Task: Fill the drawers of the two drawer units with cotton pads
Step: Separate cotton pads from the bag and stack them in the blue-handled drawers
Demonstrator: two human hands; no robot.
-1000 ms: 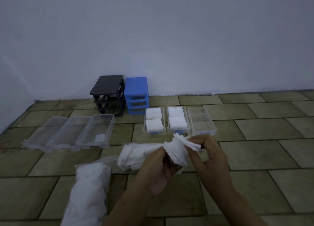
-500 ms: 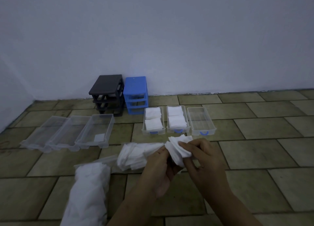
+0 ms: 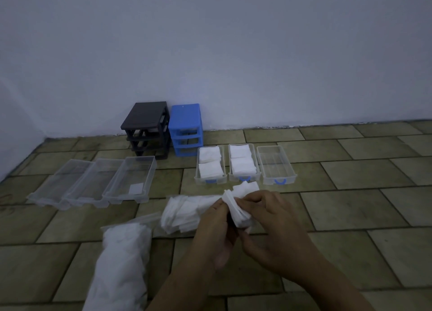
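Both hands are working a small stack of square cotton pads [image 3: 240, 207] held in the air just above the tiled floor [image 3: 350, 207]. The left hand [image 3: 214, 229] is pinching the stack's near-left edge with thumb and fingers curled round it, while the right hand [image 3: 271, 226] is gripping the stack from the other side, its fingers [image 3: 253, 199] curling over the top edge. The pads are fanning slightly between the two grips, so the step in hand looks like squaring up a batch for one drawer.

Just beyond the fingertips, three clear drawers with blue handles are lying in a row: the left blue-handled drawer [image 3: 211, 165] and the middle blue-handled drawer [image 3: 243, 162] are each holding two piles of pads, and the right blue-handled drawer [image 3: 275, 164] is holding none. It is lying just ahead and slightly right of the right hand, so the next move probably calls for a short forward reach, keeping the stack pinched flat so it is not splaying, then laying it in at one end.

Left of the fingers, loose pads [image 3: 187, 212] are spilling from a plastic bag [image 3: 121, 264]. Farther left, three more clear drawers [image 3: 93, 182] are waiting, the nearest carrying one small white square. The black drawer unit [image 3: 146, 126] and blue drawer unit [image 3: 185, 128] are standing against the wall, their slots vacant.
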